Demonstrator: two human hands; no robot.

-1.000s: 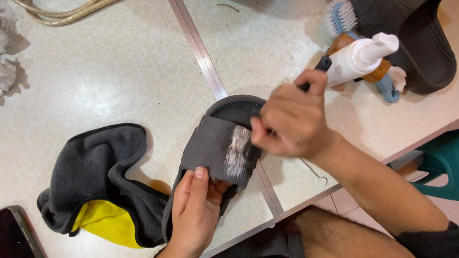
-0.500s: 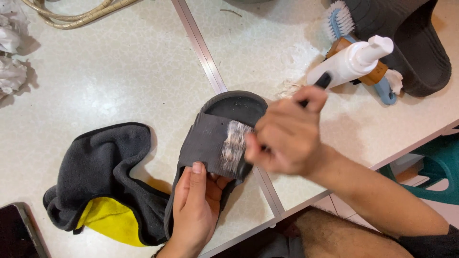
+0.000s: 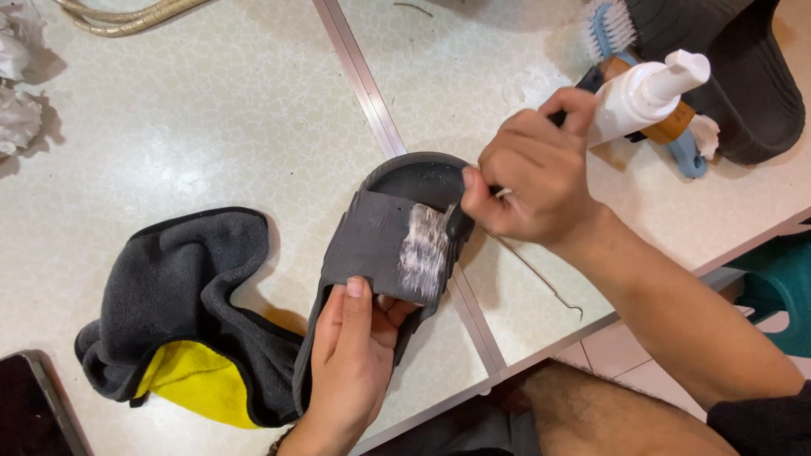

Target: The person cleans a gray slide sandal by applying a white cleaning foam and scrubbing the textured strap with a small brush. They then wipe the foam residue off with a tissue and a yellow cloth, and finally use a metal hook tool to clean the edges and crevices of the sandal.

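Left hand (image 3: 351, 363) grasping grey slide sandal (image 3: 380, 253) at six o'clock; right hand (image 3: 528, 181) clenching small brush (image 3: 460, 224), pressing foamy strap at three o'clock, on bench (image 3: 211, 127).

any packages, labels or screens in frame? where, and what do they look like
Pump bottle: upper right of the table, lying tilted behind the right hand; white body and nozzle, amber-brown band.
Dark screen: bottom left corner, beside the grey and yellow cloth; flat black slab with rounded corner, partly cut off, unlit.
No signs or readable labels visible.
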